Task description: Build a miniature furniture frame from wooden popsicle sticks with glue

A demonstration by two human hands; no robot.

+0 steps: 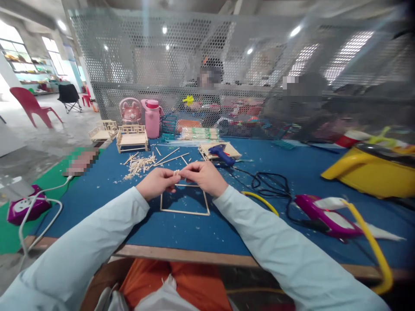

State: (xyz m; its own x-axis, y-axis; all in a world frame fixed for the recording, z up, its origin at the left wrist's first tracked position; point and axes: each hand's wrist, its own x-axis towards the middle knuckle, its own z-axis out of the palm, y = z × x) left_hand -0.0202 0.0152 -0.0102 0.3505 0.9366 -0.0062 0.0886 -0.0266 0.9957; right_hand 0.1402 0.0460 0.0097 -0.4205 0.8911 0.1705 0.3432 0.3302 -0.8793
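My left hand (158,181) and my right hand (205,177) meet over the middle of the blue table. Pinched between the fingertips of both is a small bunch of short wooden sticks (177,172); how many cannot be made out. Directly below lies a rectangular frame of thin wooden sticks (184,212), flat on the table, its far side partly hidden by my hands. Beyond my left hand a pile of short wooden pieces (142,165) is scattered. A blue glue gun (222,154) rests on a small wooden stick structure (204,150) behind my right hand.
Two small wooden bed models (132,139) stand at the back left, near a pink bottle (152,119). Purple power strips (327,216) lie at right and left with cables. A yellow container (372,170) sits far right. A perforated metal screen (181,56) closes the back.
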